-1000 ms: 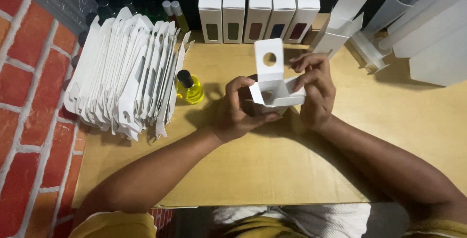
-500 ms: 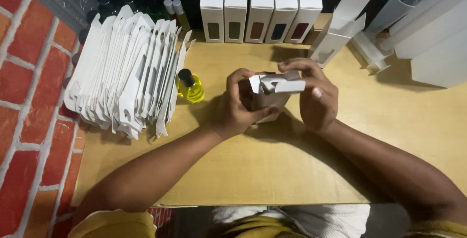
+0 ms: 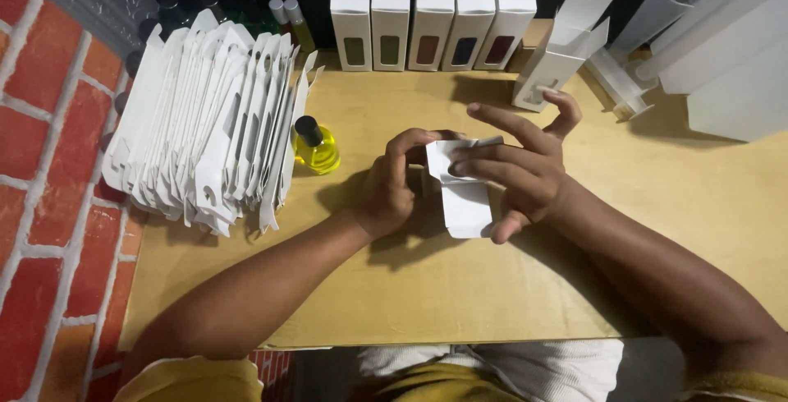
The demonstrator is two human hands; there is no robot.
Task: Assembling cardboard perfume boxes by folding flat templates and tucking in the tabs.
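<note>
Compared with half a second ago, the small white cardboard carton (image 3: 461, 192) has been turned: it then lay level between the hands, and now it stands on end, its lower end pointing toward the person. The right hand (image 3: 521, 168), then curled over the top of the carton, has opened out; two fingers lie flat across the carton's upper flap while the index and little fingers are raised and spread. The left hand (image 3: 394, 184) is clenched round the carton's left side, fingers curled over the top edge. Both hands are thus grasping the carton, which is held between them, just above the tan cardboard-covered counter (image 3: 410, 295), near its middle.

To the left of the left hand, and apart from it, a small round bottle of yellow liquid with a black cap (image 3: 314, 147) stands upright. Beside that is a fanned stack of flat white carton blanks (image 3: 209, 135). Along the far edge, a row of five upright white window boxes (image 3: 431, 24) stands; an open white box (image 3: 562, 45) leans at its right end.
</note>
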